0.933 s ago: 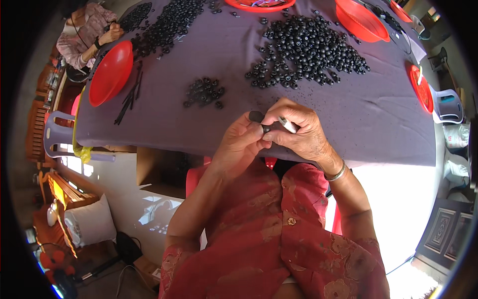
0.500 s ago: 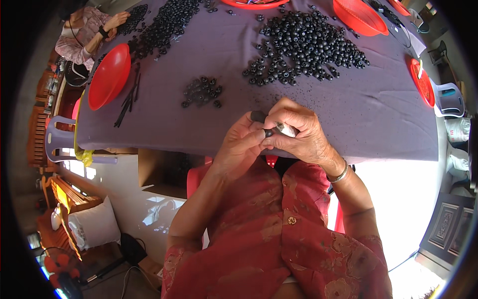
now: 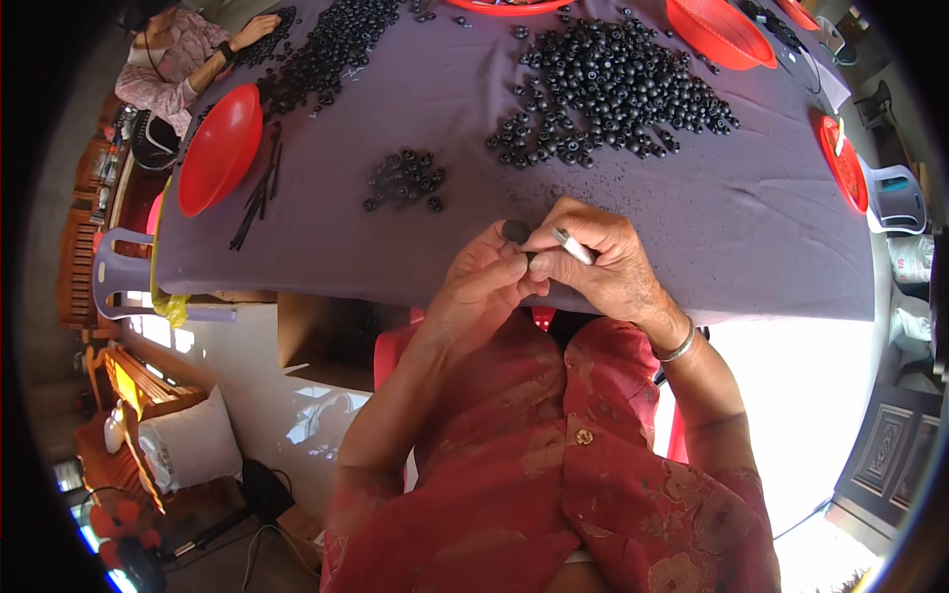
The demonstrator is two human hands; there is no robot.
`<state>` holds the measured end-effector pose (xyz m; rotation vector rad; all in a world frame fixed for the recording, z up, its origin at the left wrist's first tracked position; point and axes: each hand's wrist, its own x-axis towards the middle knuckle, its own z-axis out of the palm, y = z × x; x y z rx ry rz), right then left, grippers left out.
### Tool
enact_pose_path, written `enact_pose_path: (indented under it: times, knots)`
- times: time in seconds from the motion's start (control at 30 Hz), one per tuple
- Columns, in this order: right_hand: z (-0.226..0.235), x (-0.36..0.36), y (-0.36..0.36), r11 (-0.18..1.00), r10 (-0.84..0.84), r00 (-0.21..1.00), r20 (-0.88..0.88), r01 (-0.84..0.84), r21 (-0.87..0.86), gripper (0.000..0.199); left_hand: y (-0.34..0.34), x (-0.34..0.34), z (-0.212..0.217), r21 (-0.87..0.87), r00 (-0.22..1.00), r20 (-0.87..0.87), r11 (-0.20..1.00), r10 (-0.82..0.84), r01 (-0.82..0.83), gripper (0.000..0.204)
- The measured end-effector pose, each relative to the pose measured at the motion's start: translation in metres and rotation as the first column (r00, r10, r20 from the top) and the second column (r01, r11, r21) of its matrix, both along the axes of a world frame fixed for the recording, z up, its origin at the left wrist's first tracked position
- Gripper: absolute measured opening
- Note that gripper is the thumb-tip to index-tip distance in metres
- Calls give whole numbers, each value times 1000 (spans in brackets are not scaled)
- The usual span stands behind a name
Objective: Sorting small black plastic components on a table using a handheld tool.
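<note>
At the near edge of the purple tablecloth (image 3: 692, 227) both hands meet, touching each other. The left hand (image 3: 481, 287) pinches a small dark round piece (image 3: 515, 231) between thumb and fingertips, its fingers curled together. The right hand (image 3: 603, 262) closes its fingers around a thin silver tool (image 3: 571, 244), whose tip points toward the piece. Beyond the hands, a small cluster of black pieces (image 3: 403, 180) lies on the cloth, and farther back a large heap of black pieces (image 3: 613, 89). A red bowl (image 3: 219, 148) sits at the left edge with black sticks (image 3: 255, 193) beside it; another red bowl (image 3: 720, 30) stands at the far right. A brown cardboard box (image 3: 311, 336) sits under the table. Another person's hand (image 3: 255, 28) rests on pieces at the far left corner.
</note>
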<state>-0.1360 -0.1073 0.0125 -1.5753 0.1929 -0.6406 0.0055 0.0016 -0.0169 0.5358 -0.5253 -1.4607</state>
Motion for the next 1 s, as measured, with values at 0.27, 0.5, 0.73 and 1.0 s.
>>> enact_pose_path:
  times: [0.27,0.5,0.73,1.0]
  knots:
    - [17,-13,-14,779,-253,967,-8,199,-595,41,2,5,6,-12,998,-21,998,55,-55,14]
    - [17,-6,1,566,-324,946,1,195,-801,32,2,6,10,2,991,-48,992,123,-123,11]
    - [16,-6,2,567,-350,937,5,217,-794,30,1,6,12,18,992,-34,993,118,-117,8]
    - [15,-6,-1,572,-349,937,0,213,-792,30,0,6,8,16,993,-27,993,114,-114,9]
